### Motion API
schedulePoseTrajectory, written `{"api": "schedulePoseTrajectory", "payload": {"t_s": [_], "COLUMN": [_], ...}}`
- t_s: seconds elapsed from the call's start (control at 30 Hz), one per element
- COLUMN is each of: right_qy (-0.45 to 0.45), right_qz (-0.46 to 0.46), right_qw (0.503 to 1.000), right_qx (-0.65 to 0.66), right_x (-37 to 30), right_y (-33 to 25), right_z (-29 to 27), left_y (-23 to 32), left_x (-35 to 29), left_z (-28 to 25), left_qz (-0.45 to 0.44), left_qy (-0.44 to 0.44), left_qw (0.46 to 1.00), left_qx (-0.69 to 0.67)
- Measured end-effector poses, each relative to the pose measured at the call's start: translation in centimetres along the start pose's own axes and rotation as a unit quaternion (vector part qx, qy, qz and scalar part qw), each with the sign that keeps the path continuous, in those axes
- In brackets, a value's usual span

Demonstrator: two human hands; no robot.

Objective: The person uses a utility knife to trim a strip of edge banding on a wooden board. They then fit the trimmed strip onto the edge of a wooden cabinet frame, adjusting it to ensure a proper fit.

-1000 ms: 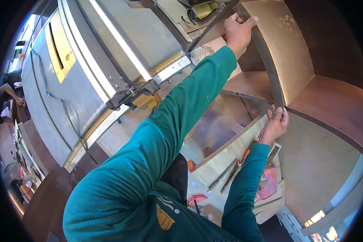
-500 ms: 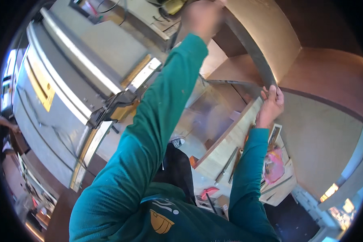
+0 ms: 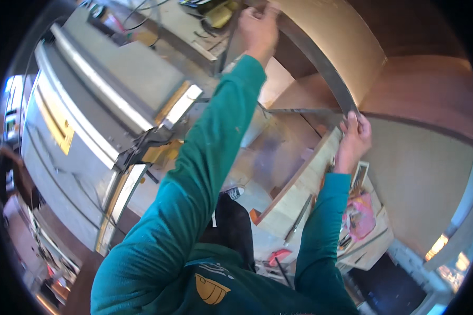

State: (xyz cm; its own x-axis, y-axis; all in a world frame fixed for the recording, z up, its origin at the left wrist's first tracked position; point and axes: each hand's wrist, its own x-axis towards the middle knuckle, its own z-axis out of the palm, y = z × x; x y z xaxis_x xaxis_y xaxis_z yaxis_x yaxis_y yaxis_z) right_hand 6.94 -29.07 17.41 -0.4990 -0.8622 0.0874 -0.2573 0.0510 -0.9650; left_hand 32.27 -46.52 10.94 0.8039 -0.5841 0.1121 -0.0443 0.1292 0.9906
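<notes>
Head view: dark strip (image 3: 325, 64) runs down the front edge of the upright panel (image 3: 347, 37) in the brown cabinet (image 3: 423, 84), upper right of the picture. Can't tell if it's a loose piece or fixed to that edge.

Left hand (image 3: 260, 34) is up at the strip's top end, fingers curled, thumb out along it. Contact likely, but blur and angle hide whether it's pinching or just pressing. Right hand (image 3: 353, 142) is half-closed at the bottom end, thumb and forefinger tips together on the strip, light pinch by the look of it.

Risks, my read:
- Misalignment: hands sit at opposite ends, nothing visible holding mid-span. If the strip is loose, uneven pressure could bow it or walk it off the edge.
- Slip at the bottom: that's a fingertip hold only. A tug from above could pull it free.
- Reach: left arm is stretched out long, so control up top is probably weak.
- Snag: right forearm passes over the pale board (image 3: 278, 218) near a thin metal tool (image 3: 298, 219) and a pink bag (image 3: 361, 218). Dropping the elbow could knock either.
- Bare fingers: a sharp strip edge could cut if slid along.
</notes>
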Motion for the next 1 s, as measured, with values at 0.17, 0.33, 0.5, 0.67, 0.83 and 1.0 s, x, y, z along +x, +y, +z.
{"api": "schedulePoseTrajectory", "payload": {"t_s": [0.17,0.33,0.5,0.67,0.83,1.0], "right_qy": [0.022,0.018,-0.008,0.005,-0.024,-0.036], "right_qz": [0.012,-0.004,-0.020,-0.027,-0.028,-0.027], "right_qw": [0.995,0.998,0.998,0.998,0.998,0.999], "right_qx": [-0.092,-0.067,-0.066,-0.056,-0.050,-0.024], "right_x": [-0.1,-0.4,-0.3,-0.5,-1.7,-2.5], "right_y": [2.6,2.9,2.2,2.0,2.5,2.8], "right_z": [-1.1,-0.2,0.5,0.0,-1.1,-1.0], "left_y": [1.8,1.7,1.8,2.5,3.9,3.5], "left_x": [-1.1,-1.0,0.3,-0.5,-1.3,-1.6], "left_z": [-0.7,-0.6,-0.2,-0.1,-0.7,-0.7], "left_qz": [-0.133,-0.129,-0.129,-0.164,-0.147,-0.145], "left_qy": [-0.092,-0.075,-0.077,-0.112,-0.091,-0.108], "left_qw": [0.980,0.987,0.983,0.973,0.982,0.980], "left_qx": [-0.117,-0.066,-0.104,-0.113,-0.077,-0.086]}}
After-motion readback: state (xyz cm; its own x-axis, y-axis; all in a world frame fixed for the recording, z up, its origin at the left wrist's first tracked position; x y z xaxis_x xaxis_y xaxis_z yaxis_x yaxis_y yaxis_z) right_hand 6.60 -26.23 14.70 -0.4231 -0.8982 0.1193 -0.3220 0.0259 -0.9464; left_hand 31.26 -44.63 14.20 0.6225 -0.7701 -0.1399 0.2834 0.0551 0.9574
